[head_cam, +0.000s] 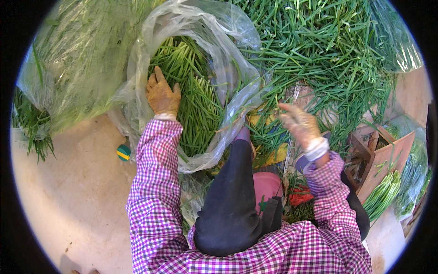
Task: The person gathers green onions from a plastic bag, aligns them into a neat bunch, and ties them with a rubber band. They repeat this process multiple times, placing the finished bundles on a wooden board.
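Observation:
A large clear plastic bag (202,167) stands before me with its mouth rolled wide. Bundles of long green stalks that look like garlic chives (202,113) lie inside it. My left hand (163,94), in a stained glove, rests at the left inside edge of the bag, fingers spread over the greens. It grips nothing that I can see. To the right of the bag, my right hand (301,125) is held above scattered greens. Its fingers are extended and slightly blurred, with nothing visible in them.
Loose chives (328,51) form a big heap ahead on the right. A filled plastic bag (92,65) is at upper left. A wooden frame (386,154) stands at right near a chive bundle (383,195). Between my legs are a pink plastic object (268,188) and red strips (300,196).

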### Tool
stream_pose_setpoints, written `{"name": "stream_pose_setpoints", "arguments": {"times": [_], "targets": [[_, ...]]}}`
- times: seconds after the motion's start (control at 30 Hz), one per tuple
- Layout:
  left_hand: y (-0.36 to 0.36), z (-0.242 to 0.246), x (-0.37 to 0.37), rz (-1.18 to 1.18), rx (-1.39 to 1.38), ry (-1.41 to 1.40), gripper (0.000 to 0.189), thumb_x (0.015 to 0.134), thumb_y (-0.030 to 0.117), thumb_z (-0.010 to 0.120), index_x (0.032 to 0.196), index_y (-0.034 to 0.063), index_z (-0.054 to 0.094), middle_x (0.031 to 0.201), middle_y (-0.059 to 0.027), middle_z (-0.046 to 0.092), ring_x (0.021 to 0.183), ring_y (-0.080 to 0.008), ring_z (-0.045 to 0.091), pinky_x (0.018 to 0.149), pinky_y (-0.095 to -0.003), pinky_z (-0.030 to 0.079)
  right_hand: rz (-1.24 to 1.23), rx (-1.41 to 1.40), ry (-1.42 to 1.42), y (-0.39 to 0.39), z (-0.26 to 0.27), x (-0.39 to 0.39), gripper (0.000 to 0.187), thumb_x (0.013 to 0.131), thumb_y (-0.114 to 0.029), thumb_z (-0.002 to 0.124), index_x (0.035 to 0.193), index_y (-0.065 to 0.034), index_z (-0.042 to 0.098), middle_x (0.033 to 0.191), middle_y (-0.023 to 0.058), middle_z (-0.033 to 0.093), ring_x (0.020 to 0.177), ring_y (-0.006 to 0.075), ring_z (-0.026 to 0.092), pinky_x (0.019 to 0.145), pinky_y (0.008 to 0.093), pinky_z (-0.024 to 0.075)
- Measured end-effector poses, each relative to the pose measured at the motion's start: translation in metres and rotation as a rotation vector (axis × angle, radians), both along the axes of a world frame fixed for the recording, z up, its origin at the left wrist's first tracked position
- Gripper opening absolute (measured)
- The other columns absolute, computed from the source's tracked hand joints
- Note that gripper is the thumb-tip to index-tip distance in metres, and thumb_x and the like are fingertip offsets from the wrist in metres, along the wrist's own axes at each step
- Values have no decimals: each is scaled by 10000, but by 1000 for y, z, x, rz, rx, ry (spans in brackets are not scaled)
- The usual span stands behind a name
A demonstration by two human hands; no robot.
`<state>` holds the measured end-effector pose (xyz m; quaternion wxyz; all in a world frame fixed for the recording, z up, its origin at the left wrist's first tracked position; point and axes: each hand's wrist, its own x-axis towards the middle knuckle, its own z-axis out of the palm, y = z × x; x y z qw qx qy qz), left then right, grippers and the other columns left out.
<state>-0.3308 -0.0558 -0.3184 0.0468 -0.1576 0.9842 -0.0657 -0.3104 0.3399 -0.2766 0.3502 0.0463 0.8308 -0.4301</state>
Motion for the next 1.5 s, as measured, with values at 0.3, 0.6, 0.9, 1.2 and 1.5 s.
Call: {"name": "stream_pose_setpoints", "arguments": {"times": [0.3, 0.6, 0.9, 1.2, 1.5], "targets": [[38, -22, 18, -338, 370, 62, 556, 816, 224, 691, 1308, 21, 532, 1282, -170, 560, 1202, -346, 517, 1017, -493, 400, 353, -306, -144, -147, -46, 30, 410, 955, -208, 573, 1328, -37, 554, 1223, 154, 659, 1156, 276, 624, 989, 354, 477], [19, -30, -33, 375, -29, -300, 1125, 715, 543, 799, 1533, 81, 180, 1522, -221, 344, 1394, -417, 343, 1089, -590, 336, 253, -261, -230, -133, -47, 24, 386, 942, -240, 564, 1284, -65, 604, 1192, 162, 674, 1126, 303, 631, 969, 368, 478], [-26, -36, -65, 367, 214, -275, 825, 753, 386, 793, 1376, -1, 416, 1303, -246, 583, 1184, -376, 584, 1000, -435, 472, -76, -467, -408, -135, -58, 3, 317, 986, -155, 565, 1274, -36, 621, 1126, 61, 666, 989, 136, 621, 873, 278, 509], [18, -12, 23, -39, 357, 118, 765, 644, 244, 825, 1288, -17, 505, 978, -205, 661, 862, -395, 651, 778, -482, 504, -360, -806, -262, -209, -79, -54, 972, 784, -235, 846, 1516, -1, 249, 1376, 171, 525, 1243, 240, 537, 1057, 339, 427], [87, 9, 56, -18, 716, 141, 650, 722, 329, 822, 1210, -14, 565, 944, -163, 629, 810, -312, 632, 707, -416, 518, -686, -981, -399, -164, -109, -43, 449, 808, -150, 797, 1217, -55, 637, 1119, 38, 688, 1019, 148, 628, 942, 303, 476]]}}
